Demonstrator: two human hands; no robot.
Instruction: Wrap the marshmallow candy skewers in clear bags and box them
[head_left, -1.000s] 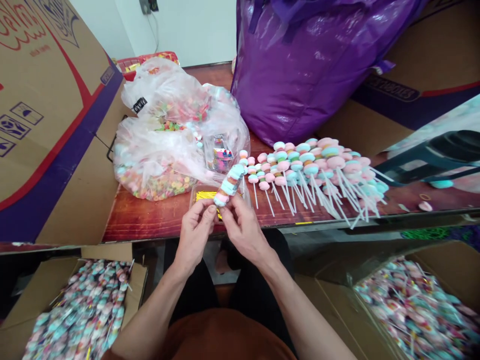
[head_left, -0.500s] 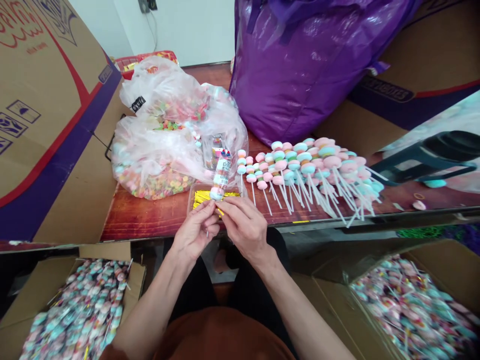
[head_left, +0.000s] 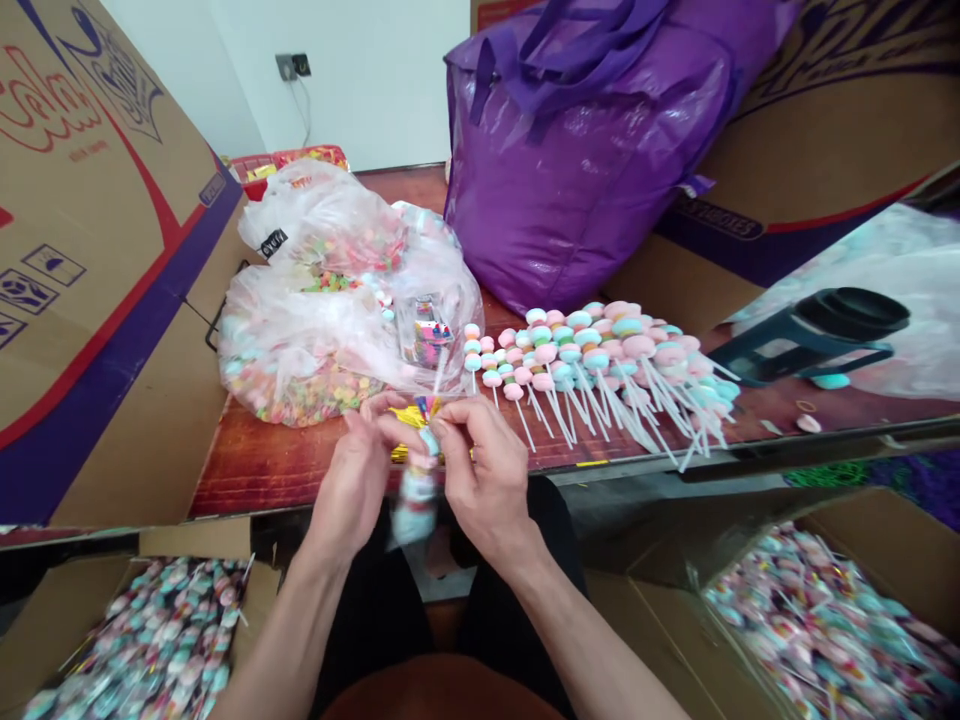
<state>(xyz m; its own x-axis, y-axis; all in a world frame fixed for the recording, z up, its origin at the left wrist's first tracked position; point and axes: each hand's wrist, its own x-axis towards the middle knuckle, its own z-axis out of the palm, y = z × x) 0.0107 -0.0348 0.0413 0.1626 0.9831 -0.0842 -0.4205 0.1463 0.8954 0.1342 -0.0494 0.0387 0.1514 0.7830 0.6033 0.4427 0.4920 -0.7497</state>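
Seen from the head camera, where both hands meet over the table's near edge, the wrapped marshmallow stick hangs between them, its candy end blurred and pointing down toward the person's lap. Its white stick points up and away, beyond the fingertips. The right hand has its thumb and fingers pinched narrow on the neck of the wrapper, where the candy meets the stick. The left hand comes in from the other side with its fingers half curled and close together, right up at that same neck — whether they grip it or merely touch it, I cannot tell.

Just beyond the hands, partly hidden by their fingers, lie yellow strips. Past the left hand, clear plastic bags of candy sit on the table. Ahead and to the right of the right hand lies a pile of bare marshmallow sticks, most of their white ends toward the person, with a purple bag behind them. Lower down, outside the left forearm and well apart from it, is one open box of wrapped candy — another box like it stands outside the right forearm.
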